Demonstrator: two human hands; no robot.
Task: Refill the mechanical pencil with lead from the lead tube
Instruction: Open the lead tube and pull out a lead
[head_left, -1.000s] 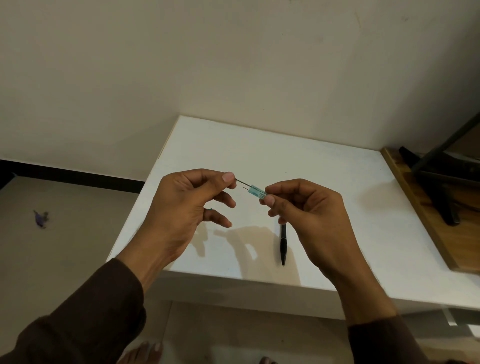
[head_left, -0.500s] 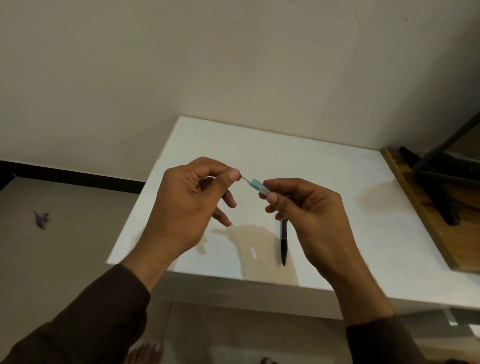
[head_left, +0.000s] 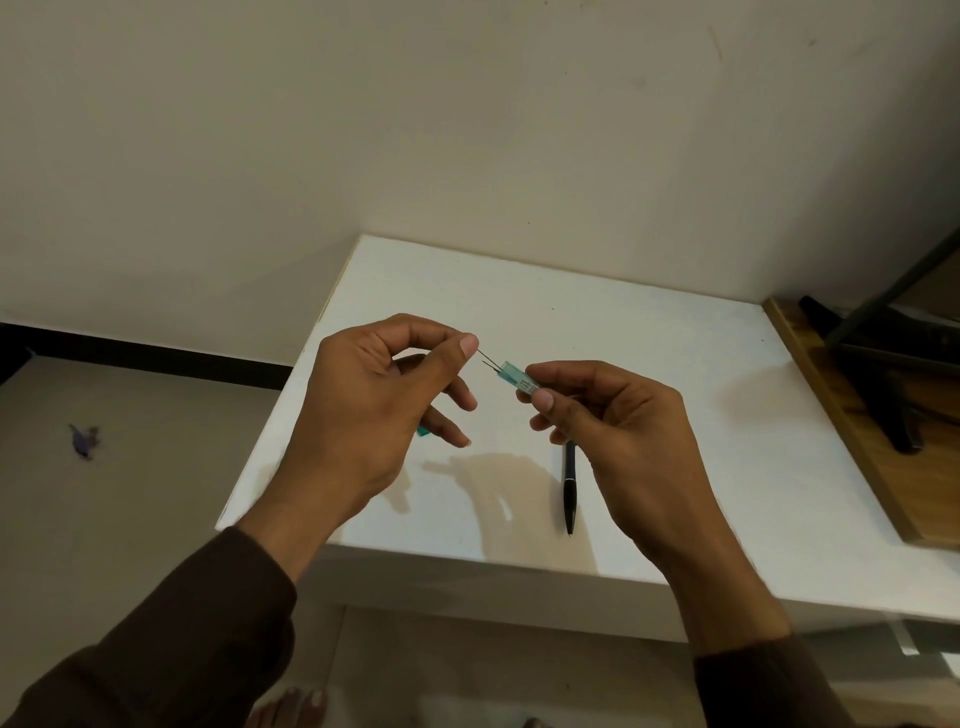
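Note:
A small teal lead tube (head_left: 518, 378) is held above the white table (head_left: 649, 364) by my right hand (head_left: 618, 431), pinched between thumb and fingers, its open end pointing left. Two thin dark leads (head_left: 491, 362) stick out of that end. My left hand (head_left: 384, 400) pinches the tip of the upper lead between thumb and forefinger. A teal piece (head_left: 423, 431), perhaps the tube's cap, peeks out under my left fingers. The black mechanical pencil (head_left: 570, 488) lies on the table below my right hand, tip toward me.
A wooden board (head_left: 852, 426) with a black metal stand (head_left: 883, 374) sits at the table's right edge. The wall rises behind the table. A small purple scrap (head_left: 83, 440) lies on the floor at the left. Bare toes (head_left: 291, 704) show below the table's front edge.
My left hand closed in on the tube half a second ago and has now drawn back left, so more of the pinched lead shows. The right hand and pencil have barely moved.

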